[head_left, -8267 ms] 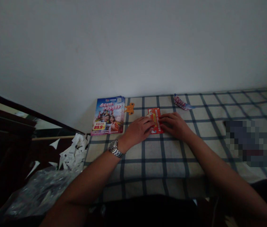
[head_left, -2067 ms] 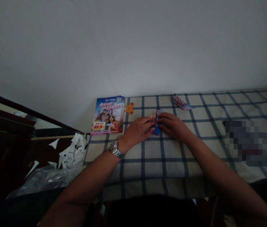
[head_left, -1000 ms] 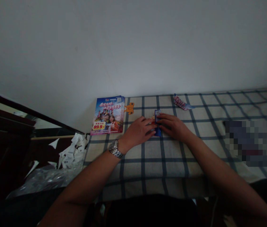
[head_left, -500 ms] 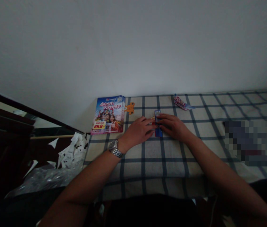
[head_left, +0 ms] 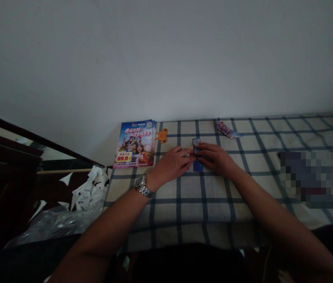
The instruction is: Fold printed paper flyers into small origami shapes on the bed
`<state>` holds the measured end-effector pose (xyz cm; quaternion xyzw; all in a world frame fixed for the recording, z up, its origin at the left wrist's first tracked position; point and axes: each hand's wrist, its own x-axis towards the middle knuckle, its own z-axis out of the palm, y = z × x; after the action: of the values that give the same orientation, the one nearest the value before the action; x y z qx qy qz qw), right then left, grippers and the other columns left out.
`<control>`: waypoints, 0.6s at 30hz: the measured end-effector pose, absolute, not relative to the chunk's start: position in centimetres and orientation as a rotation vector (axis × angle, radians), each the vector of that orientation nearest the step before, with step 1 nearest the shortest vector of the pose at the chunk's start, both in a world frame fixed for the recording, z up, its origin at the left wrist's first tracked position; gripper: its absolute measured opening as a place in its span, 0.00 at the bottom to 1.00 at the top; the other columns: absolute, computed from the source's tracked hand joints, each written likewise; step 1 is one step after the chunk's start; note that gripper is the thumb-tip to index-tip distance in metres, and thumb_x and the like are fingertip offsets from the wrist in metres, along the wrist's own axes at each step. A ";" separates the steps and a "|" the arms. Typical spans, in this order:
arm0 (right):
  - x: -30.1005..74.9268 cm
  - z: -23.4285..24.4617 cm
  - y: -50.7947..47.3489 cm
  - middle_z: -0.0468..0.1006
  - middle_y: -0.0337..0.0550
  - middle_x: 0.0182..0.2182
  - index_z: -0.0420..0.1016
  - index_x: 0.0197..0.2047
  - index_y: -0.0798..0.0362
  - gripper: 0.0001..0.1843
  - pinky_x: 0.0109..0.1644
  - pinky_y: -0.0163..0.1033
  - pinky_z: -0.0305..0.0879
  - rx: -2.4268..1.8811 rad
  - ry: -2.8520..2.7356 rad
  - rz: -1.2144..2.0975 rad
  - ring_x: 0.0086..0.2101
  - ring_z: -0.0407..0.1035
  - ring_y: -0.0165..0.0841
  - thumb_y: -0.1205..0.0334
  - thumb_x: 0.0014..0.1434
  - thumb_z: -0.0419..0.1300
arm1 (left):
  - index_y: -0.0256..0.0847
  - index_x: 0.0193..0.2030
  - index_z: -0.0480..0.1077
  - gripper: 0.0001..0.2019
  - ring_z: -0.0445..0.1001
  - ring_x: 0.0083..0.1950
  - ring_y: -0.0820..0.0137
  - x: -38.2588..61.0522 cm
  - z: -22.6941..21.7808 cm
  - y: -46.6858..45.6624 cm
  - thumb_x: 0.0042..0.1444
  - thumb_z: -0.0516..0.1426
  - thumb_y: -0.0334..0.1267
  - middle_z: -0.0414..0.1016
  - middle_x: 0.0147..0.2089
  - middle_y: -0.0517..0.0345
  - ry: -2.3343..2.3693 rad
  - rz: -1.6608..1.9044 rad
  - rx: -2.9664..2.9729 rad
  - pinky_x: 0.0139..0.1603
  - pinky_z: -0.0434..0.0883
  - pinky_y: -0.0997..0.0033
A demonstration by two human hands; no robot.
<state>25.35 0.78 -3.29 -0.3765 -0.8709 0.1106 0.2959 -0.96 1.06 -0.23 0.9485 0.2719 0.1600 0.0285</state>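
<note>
Though dim, plaid cloth (head_left: 190,194) beside wall (head_left: 184,59).

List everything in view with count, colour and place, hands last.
Folded paper: one, mostly blue, on the cloth under both hands' fingers
Leaflet stack: one, count inside unclear, blue and pink, back left on the cloth
Bear figure: one, orange, right beside the stack
Crumpled strip: one, red, white and blue, near the wall
Pixelated object: one, dark, right side
Checked cloth: one, pale with dark stripes, beneath these
Wall: one, greyish, behind
Rail: one, dark, left
Paper scraps: several, white, lower left
Clear plastic: transparent, count unclear, below the scraps
Watch: one, silver, left wrist
Left hand: one, bare, at the folded paper's left
Right hand: one, bare, at its right
</note>
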 end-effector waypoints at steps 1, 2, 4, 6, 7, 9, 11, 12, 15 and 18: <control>25.3 -3.3 0.8 0.80 0.51 0.59 0.81 0.52 0.48 0.10 0.64 0.57 0.72 -1.001 -2.316 0.293 0.63 0.71 0.47 0.60 0.69 0.64 | 0.47 0.61 0.76 0.15 0.69 0.53 0.60 -1.0 -0.3 1.1 0.72 0.55 0.37 0.72 0.65 0.53 0.841 0.496 2.926 0.56 0.73 0.56; 25.3 -3.3 0.8 0.80 0.51 0.59 0.82 0.52 0.47 0.10 0.64 0.57 0.72 -1.001 -2.316 0.290 0.63 0.72 0.47 0.60 0.69 0.63 | 0.47 0.61 0.76 0.15 0.70 0.53 0.60 -1.0 -0.3 1.1 0.72 0.55 0.37 0.72 0.65 0.53 0.843 0.500 2.924 0.56 0.73 0.56; 25.3 -3.3 0.8 0.80 0.51 0.59 0.82 0.51 0.47 0.09 0.64 0.57 0.72 -1.004 -2.317 0.285 0.63 0.72 0.47 0.60 0.69 0.63 | 0.47 0.61 0.76 0.15 0.70 0.55 0.60 -1.1 -0.4 1.1 0.71 0.55 0.37 0.71 0.65 0.52 0.844 0.510 2.913 0.57 0.74 0.55; 25.3 -3.3 0.8 0.80 0.50 0.59 0.82 0.51 0.47 0.09 0.64 0.57 0.72 -1.010 -2.321 0.283 0.63 0.72 0.47 0.60 0.69 0.63 | 0.47 0.61 0.76 0.15 0.71 0.58 0.60 -1.1 -0.4 1.1 0.71 0.56 0.37 0.71 0.66 0.51 0.848 0.518 2.890 0.59 0.74 0.54; 25.3 -3.3 0.8 0.80 0.50 0.59 0.82 0.51 0.47 0.10 0.64 0.57 0.72 -1.014 -2.324 0.283 0.63 0.72 0.47 0.60 0.69 0.63 | 0.47 0.61 0.76 0.15 0.71 0.58 0.60 -1.2 -0.4 1.1 0.71 0.56 0.36 0.71 0.66 0.51 0.850 0.521 2.876 0.60 0.74 0.54; 25.3 -3.3 0.7 0.80 0.50 0.60 0.82 0.52 0.47 0.10 0.64 0.58 0.72 -1.023 -2.325 0.277 0.62 0.72 0.47 0.59 0.69 0.63 | 0.46 0.61 0.75 0.15 0.71 0.59 0.61 -1.2 -0.4 1.1 0.71 0.56 0.36 0.72 0.65 0.51 0.858 0.529 2.846 0.61 0.74 0.54; 25.3 -3.3 0.7 0.80 0.50 0.59 0.82 0.52 0.47 0.10 0.64 0.58 0.72 -1.025 -2.318 0.276 0.62 0.72 0.47 0.59 0.69 0.63 | 0.45 0.62 0.74 0.15 0.72 0.60 0.61 -1.2 -0.4 1.1 0.71 0.56 0.36 0.73 0.63 0.52 0.860 0.546 2.814 0.61 0.74 0.55; 25.3 -3.3 0.7 0.80 0.50 0.59 0.82 0.52 0.46 0.10 0.64 0.58 0.72 -1.021 -2.312 0.280 0.62 0.72 0.47 0.59 0.69 0.63 | 0.44 0.62 0.74 0.15 0.72 0.60 0.61 -1.2 -0.5 1.1 0.71 0.56 0.36 0.73 0.63 0.52 0.861 0.556 2.799 0.61 0.75 0.55; 25.3 -3.3 0.7 0.80 0.49 0.59 0.83 0.51 0.45 0.10 0.65 0.57 0.72 -1.002 -2.302 0.294 0.62 0.72 0.47 0.59 0.68 0.64 | 0.43 0.61 0.74 0.15 0.72 0.60 0.61 -1.2 -0.6 1.2 0.71 0.56 0.36 0.73 0.62 0.51 0.871 0.575 2.774 0.62 0.75 0.55; 25.3 -3.3 0.7 0.80 0.49 0.59 0.82 0.51 0.45 0.10 0.65 0.56 0.72 -1.006 -2.303 0.289 0.62 0.72 0.46 0.59 0.68 0.64 | 0.42 0.60 0.75 0.14 0.73 0.60 0.61 -1.2 -0.6 1.1 0.71 0.57 0.36 0.73 0.62 0.50 0.880 0.559 2.789 0.61 0.75 0.55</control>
<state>25.28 0.74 -3.31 -0.3791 -0.8682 0.1089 0.3010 -1.24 1.14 -0.55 0.9335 0.2946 0.1871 0.0821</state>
